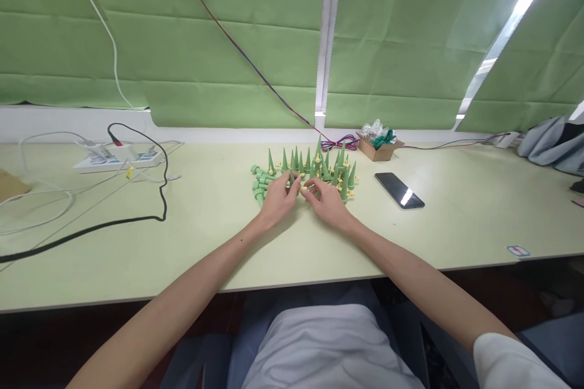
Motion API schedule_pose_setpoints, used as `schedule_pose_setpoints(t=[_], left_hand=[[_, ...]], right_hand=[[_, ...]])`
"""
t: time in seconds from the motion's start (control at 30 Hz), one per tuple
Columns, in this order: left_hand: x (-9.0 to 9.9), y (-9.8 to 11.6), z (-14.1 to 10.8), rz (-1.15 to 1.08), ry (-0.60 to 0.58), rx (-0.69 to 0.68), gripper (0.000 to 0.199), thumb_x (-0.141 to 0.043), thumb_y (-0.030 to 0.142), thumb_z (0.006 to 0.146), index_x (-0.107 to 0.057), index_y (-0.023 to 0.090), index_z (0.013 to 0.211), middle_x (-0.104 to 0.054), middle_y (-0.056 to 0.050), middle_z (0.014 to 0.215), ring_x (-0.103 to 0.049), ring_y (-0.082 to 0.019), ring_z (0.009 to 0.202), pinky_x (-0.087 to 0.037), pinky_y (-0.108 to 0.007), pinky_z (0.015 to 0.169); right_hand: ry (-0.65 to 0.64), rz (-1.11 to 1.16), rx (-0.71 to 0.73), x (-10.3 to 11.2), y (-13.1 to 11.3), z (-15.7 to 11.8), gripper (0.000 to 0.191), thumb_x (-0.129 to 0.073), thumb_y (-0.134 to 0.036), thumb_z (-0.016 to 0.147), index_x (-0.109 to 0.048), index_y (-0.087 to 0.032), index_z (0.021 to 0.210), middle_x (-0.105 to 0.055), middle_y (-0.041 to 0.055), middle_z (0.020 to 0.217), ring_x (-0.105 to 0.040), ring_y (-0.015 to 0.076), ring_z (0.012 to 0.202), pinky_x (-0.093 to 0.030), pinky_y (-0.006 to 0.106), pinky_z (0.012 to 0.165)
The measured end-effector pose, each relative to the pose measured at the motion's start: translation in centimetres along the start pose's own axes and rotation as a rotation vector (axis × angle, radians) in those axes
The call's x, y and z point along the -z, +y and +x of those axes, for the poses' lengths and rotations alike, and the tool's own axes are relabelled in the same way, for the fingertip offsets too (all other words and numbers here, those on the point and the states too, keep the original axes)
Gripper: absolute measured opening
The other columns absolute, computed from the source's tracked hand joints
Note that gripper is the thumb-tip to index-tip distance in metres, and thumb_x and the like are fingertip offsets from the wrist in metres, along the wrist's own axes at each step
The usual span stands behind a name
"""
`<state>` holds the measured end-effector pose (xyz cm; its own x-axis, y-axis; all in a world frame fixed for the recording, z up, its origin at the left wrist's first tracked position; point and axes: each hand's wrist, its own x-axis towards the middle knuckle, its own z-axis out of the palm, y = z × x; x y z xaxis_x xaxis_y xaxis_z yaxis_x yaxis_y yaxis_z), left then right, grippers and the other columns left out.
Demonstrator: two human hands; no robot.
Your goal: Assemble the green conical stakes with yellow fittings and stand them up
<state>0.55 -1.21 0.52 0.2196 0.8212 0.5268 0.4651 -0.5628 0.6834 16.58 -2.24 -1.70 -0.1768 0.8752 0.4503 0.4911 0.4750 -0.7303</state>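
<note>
My left hand is closed around a green plastic cone-shaped spike, tip up, just over the table. My right hand meets it there, thumb and forefinger pinched on a small yellow plastic piece at the spike. Behind both hands several more green spikes stand upright in a cluster, with small yellow pieces at their bases. Left of my left hand lie several green pieces with ribbed, cap-like ends. Fingers hide part of what each hand holds.
A black phone lies to the right. Behind it stands a small cardboard box with plastic wrap and green material. At left are a white power strip and a black cable. Coiled red-blue wire lies by the wall.
</note>
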Motion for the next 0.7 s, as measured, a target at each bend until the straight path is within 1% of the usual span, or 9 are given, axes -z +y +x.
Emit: schedule_pose_setpoints(t=[0.1,0.23,0.37,0.43,0.53,0.63,0.7], left_hand=[[0.0,0.0,-0.01,-0.002,-0.009,-0.002,0.022,-0.047,0.038,0.096,-0.054,0.02,0.086,-0.064,-0.001,0.085,-0.041,-0.009,0.051,-0.038,-0.025,0.054],[-0.08,-0.27,0.0,0.008,-0.025,-0.024,0.021,-0.047,0.037,0.096,-0.055,0.019,0.088,-0.064,-0.001,0.087,-0.04,-0.008,0.051,-0.037,-0.025,0.055],[-0.12,-0.48,0.03,0.034,-0.033,-0.039,0.02,-0.047,0.035,0.096,-0.054,0.019,0.087,-0.063,0.0,0.084,-0.039,-0.008,0.05,-0.036,-0.025,0.055],[-0.13,-0.49,0.03,0.038,-0.034,-0.042,0.02,-0.047,0.035,0.096,-0.054,0.019,0.087,-0.063,0.0,0.084,-0.04,-0.008,0.051,-0.036,-0.025,0.055],[-0.14,-0.49,0.03,0.039,-0.029,-0.041,0.02,-0.047,0.035,0.096,-0.054,0.019,0.087,-0.063,-0.001,0.084,-0.041,-0.008,0.051,-0.037,-0.025,0.055],[-0.18,-0.53,0.01,0.04,-0.024,-0.039,0.019,-0.047,0.034,0.096,-0.054,0.019,0.088,-0.064,-0.001,0.086,-0.041,-0.008,0.052,-0.037,-0.025,0.056],[-0.22,-0.55,0.0,0.041,-0.027,-0.037,0.02,-0.047,0.034,0.096,-0.054,0.019,0.087,-0.065,-0.001,0.087,-0.042,-0.008,0.052,-0.037,-0.025,0.056]], right_hand=[[-0.016,0.014,0.021,-0.01,0.0,-0.06,0.014,-0.054,-0.033,0.095,-0.058,-0.02,0.1,-0.068,-0.0005,0.076,-0.06,0.0137,0.058,-0.044,0.027,0.066],[-0.017,-0.01,0.042,-0.06,0.21,0.01,0.013,-0.051,-0.031,0.096,-0.057,-0.02,0.094,-0.066,-0.0011,0.073,-0.058,0.0131,0.056,-0.043,0.027,0.064],[-0.015,-0.048,0.059,-0.09,0.28,0.11,0.022,-0.05,-0.032,0.097,-0.056,-0.019,0.081,-0.063,-0.001,0.067,-0.055,0.0132,0.056,-0.041,0.027,0.063],[-0.017,-0.057,0.057,-0.09,0.24,0.12,0.026,-0.049,-0.034,0.098,-0.056,-0.019,0.078,-0.062,-0.0008,0.065,-0.054,0.0137,0.057,-0.04,0.027,0.063],[-0.02,-0.055,0.033,-0.11,0.16,0.07,0.026,-0.049,-0.036,0.098,-0.057,-0.019,0.08,-0.063,-0.001,0.064,-0.055,0.0138,0.056,-0.041,0.027,0.064],[-0.023,-0.045,0.0,-0.14,0.11,0.03,0.018,-0.053,-0.035,0.096,-0.06,-0.019,0.09,-0.065,-0.001,0.069,-0.056,0.0136,0.056,-0.04,0.027,0.063],[-0.023,-0.044,-0.006,-0.15,0.1,0.03,0.013,-0.055,-0.032,0.095,-0.06,-0.019,0.094,-0.067,-0.0006,0.072,-0.056,0.0133,0.056,-0.04,0.026,0.062]])
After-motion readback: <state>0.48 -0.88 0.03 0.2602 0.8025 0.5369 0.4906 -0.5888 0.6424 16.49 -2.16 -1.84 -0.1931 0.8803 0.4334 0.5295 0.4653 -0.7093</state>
